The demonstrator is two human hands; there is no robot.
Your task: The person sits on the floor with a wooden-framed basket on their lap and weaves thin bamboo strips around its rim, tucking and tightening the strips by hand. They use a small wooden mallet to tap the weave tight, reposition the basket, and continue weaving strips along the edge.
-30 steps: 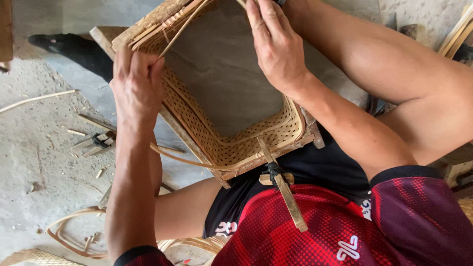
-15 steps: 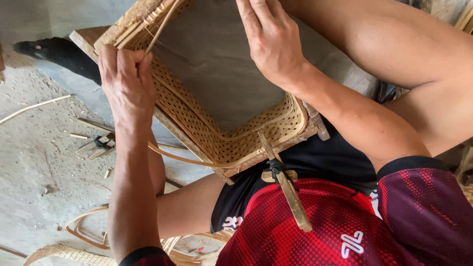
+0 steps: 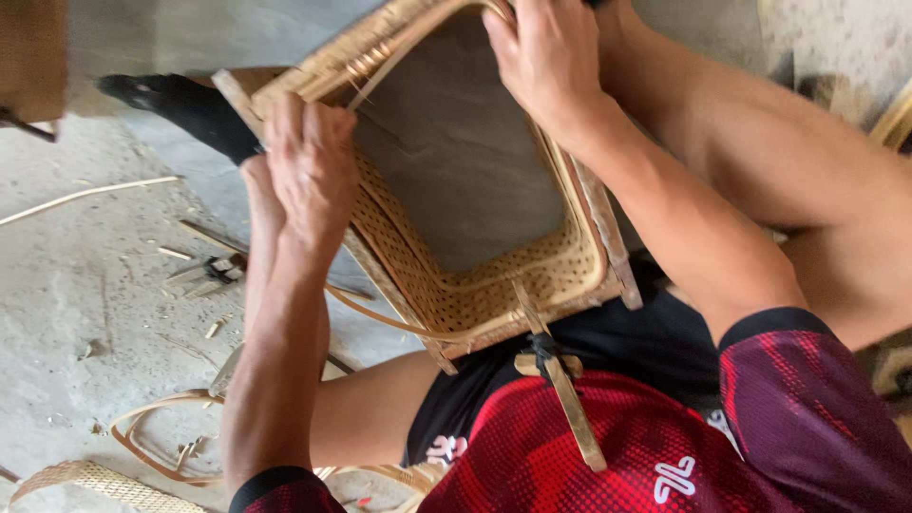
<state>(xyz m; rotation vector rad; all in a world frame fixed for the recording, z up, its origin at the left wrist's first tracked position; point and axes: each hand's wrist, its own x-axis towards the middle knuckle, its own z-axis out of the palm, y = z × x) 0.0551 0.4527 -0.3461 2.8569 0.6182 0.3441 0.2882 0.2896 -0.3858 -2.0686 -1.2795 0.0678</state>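
Note:
A square wooden frame with a woven cane border rests tilted on my lap, its open middle showing grey floor. My left hand grips the frame's left edge, fingers curled over the woven band next to a loose cane strip. My right hand is closed on the frame's upper right rim. A flat wooden stick, tied with a dark cord, hangs from the frame's near edge over my red shirt.
Concrete floor at left carries cane offcuts, a long thin cane strip and a small metal tool. Coiled cane loops and a woven piece lie at bottom left. A dark sock-clad foot lies behind the frame.
The view has shifted and the frame sits further right. My left hand has slid slightly along the left edge; my right hand keeps its hold on the upper rim.

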